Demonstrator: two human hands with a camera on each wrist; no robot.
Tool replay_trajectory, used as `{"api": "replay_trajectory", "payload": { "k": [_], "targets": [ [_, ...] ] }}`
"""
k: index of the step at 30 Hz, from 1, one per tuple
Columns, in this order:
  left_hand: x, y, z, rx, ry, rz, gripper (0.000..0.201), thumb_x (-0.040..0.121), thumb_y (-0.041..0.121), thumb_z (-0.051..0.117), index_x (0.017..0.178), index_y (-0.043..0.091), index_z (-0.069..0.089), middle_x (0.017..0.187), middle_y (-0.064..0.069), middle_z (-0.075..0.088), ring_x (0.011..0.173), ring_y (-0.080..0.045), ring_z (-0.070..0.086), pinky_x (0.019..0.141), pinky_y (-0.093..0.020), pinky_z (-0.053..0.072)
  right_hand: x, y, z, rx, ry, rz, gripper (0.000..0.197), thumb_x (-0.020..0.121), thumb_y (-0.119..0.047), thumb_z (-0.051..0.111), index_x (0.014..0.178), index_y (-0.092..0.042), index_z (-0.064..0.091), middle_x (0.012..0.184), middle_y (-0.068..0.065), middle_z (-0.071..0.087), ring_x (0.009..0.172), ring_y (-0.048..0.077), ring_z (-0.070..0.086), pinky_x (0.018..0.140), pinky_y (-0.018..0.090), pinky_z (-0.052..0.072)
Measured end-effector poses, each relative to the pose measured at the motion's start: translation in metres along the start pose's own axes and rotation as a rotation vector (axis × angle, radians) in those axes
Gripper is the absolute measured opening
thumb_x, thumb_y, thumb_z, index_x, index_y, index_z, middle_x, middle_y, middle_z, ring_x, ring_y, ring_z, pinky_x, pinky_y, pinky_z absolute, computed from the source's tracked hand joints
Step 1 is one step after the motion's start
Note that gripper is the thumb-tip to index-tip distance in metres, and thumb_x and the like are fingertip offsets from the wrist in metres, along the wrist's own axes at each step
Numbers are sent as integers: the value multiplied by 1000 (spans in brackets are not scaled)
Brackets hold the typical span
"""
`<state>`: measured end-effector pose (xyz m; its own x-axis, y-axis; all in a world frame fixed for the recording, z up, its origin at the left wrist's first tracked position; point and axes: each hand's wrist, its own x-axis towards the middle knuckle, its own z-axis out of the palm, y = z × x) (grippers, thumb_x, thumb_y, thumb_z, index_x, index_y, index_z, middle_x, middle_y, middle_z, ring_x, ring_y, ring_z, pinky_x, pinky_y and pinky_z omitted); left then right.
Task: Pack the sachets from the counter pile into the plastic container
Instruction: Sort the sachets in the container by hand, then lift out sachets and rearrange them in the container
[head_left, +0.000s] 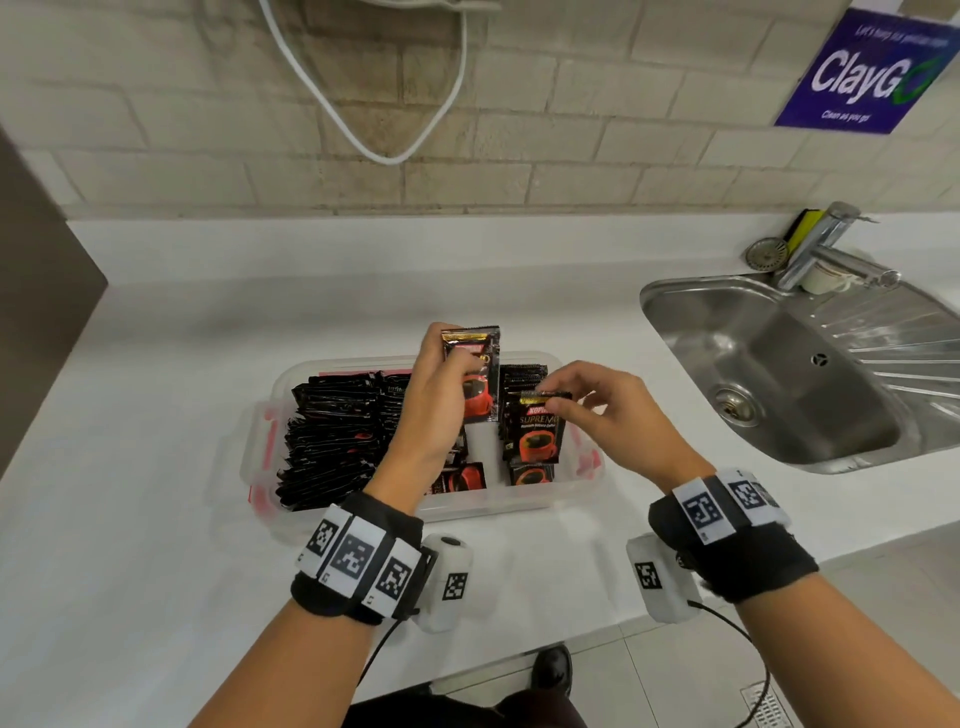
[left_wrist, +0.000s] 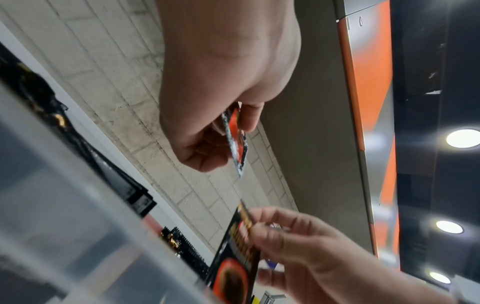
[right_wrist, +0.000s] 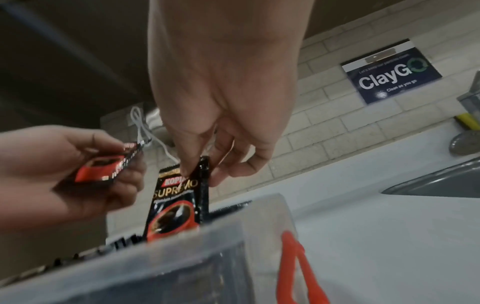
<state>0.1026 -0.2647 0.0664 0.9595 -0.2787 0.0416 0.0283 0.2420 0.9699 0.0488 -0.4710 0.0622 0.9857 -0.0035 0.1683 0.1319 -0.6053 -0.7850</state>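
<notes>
both grips pinching one sachet each: left grip (head_left: 441, 395) sachet (head_left: 475, 374), right grip (head_left: 597, 410) sachet (head_left: 537, 431). mid-packing; next, slot right one into container (head_left: 524, 501) below.

Over the plastic container (head_left: 524, 506), the left hand (head_left: 439, 400) holds one sachet (head_left: 475, 371); the right hand (head_left: 610, 410) pinches another sachet (head_left: 540, 428).

You have black sachets (head_left: 332, 441) printed with a red cup and gold lettering packed in a clear container (head_left: 519, 506) with pinkish-red clips. At your 1 o'clock sits a bare-steel sink (head_left: 779, 374); farther at 1 o'clock hangs a dark blue sign (head_left: 872, 73) lettered white with green. Your wristbands (head_left: 358, 561) are black, carrying black-and-white square markers.
</notes>
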Motion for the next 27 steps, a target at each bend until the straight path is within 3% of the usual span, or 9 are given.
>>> {"api": "replay_trajectory", "payload": {
  "k": [4, 7, 11, 13, 16, 19, 22, 25, 27],
  "targets": [
    [0, 3, 2, 166, -29, -2, 15, 90, 3, 59, 94, 18, 56, 81, 1, 66, 73, -17, 64, 63, -32, 57, -5, 12, 13, -227, -49, -8, 15, 88, -16, 75, 99, -27, 74, 90, -18, 68, 87, 3, 57, 73, 9, 37],
    [-1, -4, 3, 473, -186, 17, 19, 86, 8, 72, 91, 22, 59, 84, 6, 69, 67, 1, 61, 66, -17, 49, -5, 18, 20, -300, -3, -9, 15, 86, -11, 76, 97, -22, 75, 81, -26, 59, 83, -2, 50, 71, 5, 34],
    [-4, -16, 8, 805, -398, 4, 25, 84, 11, 76, 88, 26, 57, 85, 10, 62, 57, 4, 50, 54, -11, 37, -2, 23, 20, -318, 33, -35, 24, 81, -1, 74, 98, -18, 78, 81, -24, 53, 81, -1, 46, 71, 12, 33],
    [-6, -21, 16, 904, -423, 2, 28, 83, 11, 78, 86, 25, 54, 89, 7, 62, 66, 1, 53, 54, -14, 36, -1, 24, 18, -273, 30, -28, 31, 80, 1, 76, 97, -24, 79, 83, -19, 57, 82, 5, 50, 72, 10, 34],
    [-7, -30, 29, 1069, -425, -12, 30, 81, 12, 79, 91, 19, 51, 99, -2, 57, 84, -19, 52, 64, -27, 37, 0, 25, 15, -158, 21, 20, 27, 81, -7, 80, 90, -33, 77, 87, -4, 65, 81, 13, 58, 76, 18, 44],
    [-9, -39, 39, 1139, -384, -59, 40, 81, 15, 80, 103, 15, 47, 107, -7, 49, 99, -29, 55, 75, -33, 42, 0, 26, 16, -92, 25, 41, 16, 84, -12, 78, 94, -24, 80, 88, -2, 66, 79, 11, 60, 74, 18, 46],
    [-9, -45, 43, 1127, -358, -80, 59, 81, 23, 83, 123, 10, 44, 114, -10, 51, 104, -31, 57, 76, -33, 44, -2, 24, 16, -92, 40, 47, 12, 92, -20, 71, 97, -20, 81, 88, -3, 67, 77, 6, 59, 70, 13, 40],
    [-6, -43, 37, 1016, -349, -120, 63, 79, 38, 84, 118, 14, 40, 101, 2, 54, 87, -18, 58, 58, -23, 38, -4, 21, 16, -84, 72, 63, 24, 99, -31, 59, 93, -22, 81, 90, -4, 67, 85, 10, 60, 74, 19, 42],
    [-5, -37, 31, 954, -308, -131, 53, 86, 48, 74, 111, 19, 39, 88, 11, 51, 74, -8, 54, 54, -19, 34, -4, 20, 17, -95, 116, 58, 29, 101, -33, 54, 92, -24, 80, 91, -5, 65, 93, 12, 56, 80, 20, 40]
  ]
}}
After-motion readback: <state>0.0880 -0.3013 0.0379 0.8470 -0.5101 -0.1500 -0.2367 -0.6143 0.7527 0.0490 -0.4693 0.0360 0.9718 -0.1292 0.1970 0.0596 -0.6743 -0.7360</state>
